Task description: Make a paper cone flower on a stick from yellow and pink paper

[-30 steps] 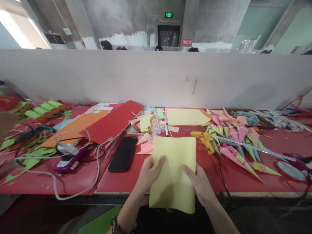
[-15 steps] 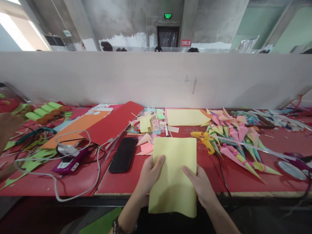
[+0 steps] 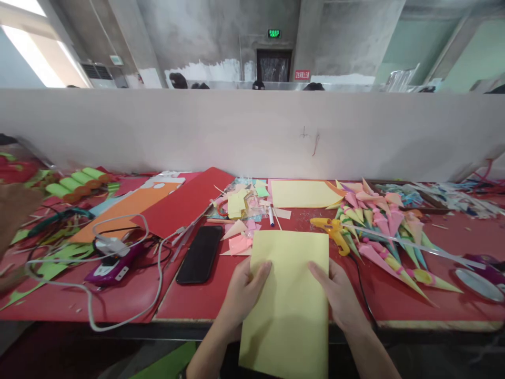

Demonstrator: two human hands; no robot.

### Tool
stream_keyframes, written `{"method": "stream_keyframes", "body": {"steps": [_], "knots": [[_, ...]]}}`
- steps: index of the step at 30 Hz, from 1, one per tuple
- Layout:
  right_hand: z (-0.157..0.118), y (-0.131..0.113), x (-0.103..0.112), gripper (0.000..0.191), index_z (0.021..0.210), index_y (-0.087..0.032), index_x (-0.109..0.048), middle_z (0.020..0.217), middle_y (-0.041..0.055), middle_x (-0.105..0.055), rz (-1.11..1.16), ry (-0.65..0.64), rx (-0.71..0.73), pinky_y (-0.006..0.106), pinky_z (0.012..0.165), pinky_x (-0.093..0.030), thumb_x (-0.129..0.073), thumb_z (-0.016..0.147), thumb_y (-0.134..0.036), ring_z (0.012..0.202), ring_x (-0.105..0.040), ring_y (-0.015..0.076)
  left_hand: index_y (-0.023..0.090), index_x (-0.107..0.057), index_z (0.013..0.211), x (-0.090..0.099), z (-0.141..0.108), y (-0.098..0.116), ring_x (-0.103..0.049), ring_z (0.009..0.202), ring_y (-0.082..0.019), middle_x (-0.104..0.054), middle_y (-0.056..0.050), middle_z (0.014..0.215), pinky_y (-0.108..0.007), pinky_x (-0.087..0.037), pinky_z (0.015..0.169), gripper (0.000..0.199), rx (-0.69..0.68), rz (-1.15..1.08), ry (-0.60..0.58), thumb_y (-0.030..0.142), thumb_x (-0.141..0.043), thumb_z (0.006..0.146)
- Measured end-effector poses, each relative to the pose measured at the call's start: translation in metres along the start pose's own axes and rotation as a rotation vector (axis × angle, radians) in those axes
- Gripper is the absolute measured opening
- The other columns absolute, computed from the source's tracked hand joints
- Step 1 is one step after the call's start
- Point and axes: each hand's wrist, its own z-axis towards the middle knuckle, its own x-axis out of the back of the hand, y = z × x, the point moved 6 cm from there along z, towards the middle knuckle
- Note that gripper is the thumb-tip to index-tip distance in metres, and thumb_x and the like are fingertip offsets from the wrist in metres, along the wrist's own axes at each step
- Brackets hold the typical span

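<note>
A yellow sheet of paper [image 3: 290, 305] is held up in front of me, partly over the table's front edge. My left hand [image 3: 246, 287] grips its left side, thumb on the front and fingers hidden behind. On the opposite side my right hand [image 3: 333, 289] pinches the paper the same way. Just left of the paper lies a black phone [image 3: 199, 254], and pink paper scraps [image 3: 240, 244] sit near its top left corner. A yellow glue gun [image 3: 333, 232] rests to the right, its cord running off the front edge.
Paper cones [image 3: 389, 226] in several colours are piled at right, crossed by a clear strip. Left are red card [image 3: 185, 202], orange card [image 3: 122, 213], a purple power strip [image 3: 114, 266] and a looping white cable. A white partition [image 3: 252, 134] stands behind. Another person's arm [image 3: 16, 226] shows far left.
The yellow paper has come closer and slightly lower, with both hands still holding its sides. My right hand has shifted a little to the right. The view has tilted slightly up.
</note>
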Motion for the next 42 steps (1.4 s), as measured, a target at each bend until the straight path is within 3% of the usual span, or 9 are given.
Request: {"method": "stream_keyframes", "body": {"steps": [7, 11, 16, 31, 42], "knots": [[-0.002, 0.001, 0.002, 0.036, 0.094, -0.016, -0.059, 0.088, 0.0075, -0.069, 0.030, 0.019, -0.001, 0.031, 0.062, -0.050, -0.064, 0.067, -0.040, 0.072, -0.064, 0.0221, 0.011, -0.063, 0.087, -0.001, -0.005, 0.001, -0.056, 0.056, -0.014, -0.066, -0.004, 0.067, -0.020, -0.043, 0.050, 0.044, 0.082, -0.108, -0.010, 0.050, -0.058, 0.066], [-0.004, -0.001, 0.004, 0.035, 0.093, -0.016, -0.059, 0.088, 0.0077, -0.068, 0.023, 0.030, 0.010, 0.030, 0.062, -0.050, -0.063, 0.068, -0.040, 0.071, -0.064, 0.0218, 0.012, -0.064, 0.086, -0.006, -0.013, -0.007, -0.056, 0.054, -0.013, -0.065, -0.003, 0.063, -0.019, -0.043, 0.050, 0.043, 0.169, -0.222, -0.080, 0.049, -0.060, 0.066], [-0.007, -0.001, 0.003, 0.036, 0.094, -0.015, -0.059, 0.089, 0.0088, -0.068, 0.038, 0.021, 0.018, 0.032, 0.063, -0.050, -0.064, 0.067, -0.039, 0.073, -0.064, 0.0228, 0.010, -0.065, 0.081, -0.006, -0.020, -0.015, -0.054, 0.048, -0.012, -0.064, -0.003, 0.058, -0.020, -0.043, 0.047, 0.044, 0.251, -0.240, -0.065, 0.049, -0.065, 0.060], [-0.009, -0.003, 0.007, 0.040, 0.093, -0.013, -0.060, 0.090, 0.0119, -0.067, -0.023, 0.065, 0.048, 0.035, 0.064, -0.051, -0.065, 0.065, -0.041, 0.074, -0.064, 0.0250, 0.011, -0.061, 0.067, -0.004, -0.018, -0.011, -0.051, 0.049, -0.011, -0.060, -0.001, 0.056, -0.018, -0.040, 0.045, 0.036, 0.148, -0.171, -0.038, 0.047, -0.062, 0.064], [-0.008, 0.007, 0.009, 0.039, 0.097, -0.015, -0.058, 0.090, 0.0090, -0.068, 0.016, 0.070, 0.008, 0.031, 0.060, -0.050, -0.062, 0.068, -0.041, 0.075, -0.064, 0.0235, 0.012, -0.058, 0.057, -0.009, -0.018, -0.008, -0.049, 0.047, -0.009, -0.058, 0.000, 0.053, -0.017, -0.038, 0.044, 0.039, 0.130, -0.135, -0.080, 0.050, -0.059, 0.065]]}}
